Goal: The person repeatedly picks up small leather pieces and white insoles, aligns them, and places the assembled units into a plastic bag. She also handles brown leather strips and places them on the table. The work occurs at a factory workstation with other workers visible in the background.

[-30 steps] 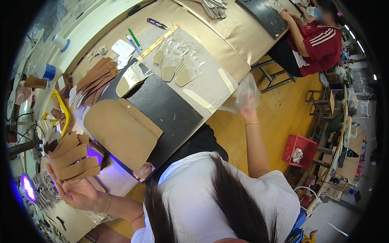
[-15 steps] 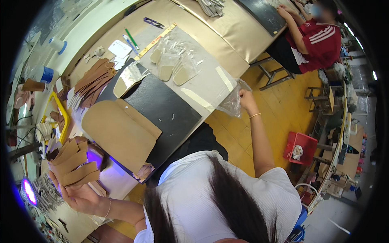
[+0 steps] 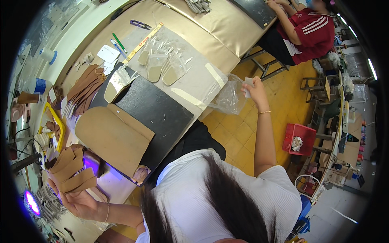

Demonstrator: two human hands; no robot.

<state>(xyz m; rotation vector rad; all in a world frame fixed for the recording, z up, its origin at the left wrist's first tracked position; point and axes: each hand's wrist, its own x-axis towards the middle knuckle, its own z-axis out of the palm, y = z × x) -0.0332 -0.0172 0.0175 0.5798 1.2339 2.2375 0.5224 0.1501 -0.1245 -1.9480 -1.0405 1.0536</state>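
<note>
My right hand (image 3: 256,93) was closed on a pale piece (image 3: 247,86), a clear bag (image 3: 229,100) just left of it. A light, steady pinch seemed best for such thin plastic. Brown strips (image 3: 79,181) touched my palm-up left hand (image 3: 84,204); I couldn't tell whether it gripped them. Well left of my right hand, a yellow ruler (image 3: 142,43) and white card (image 3: 108,53) bore writing.

We identify a white, finely ribbed, short-sleeved fabric top (image 3: 186,194), a black fabric lower garment (image 3: 198,141), long, dark, straight hair (image 3: 229,186) divided into two sections, a thin gold-coloured bracelet (image 3: 264,112) at the right wrist, and a thin light-coloured bracelet (image 3: 107,212) at the left.
</note>
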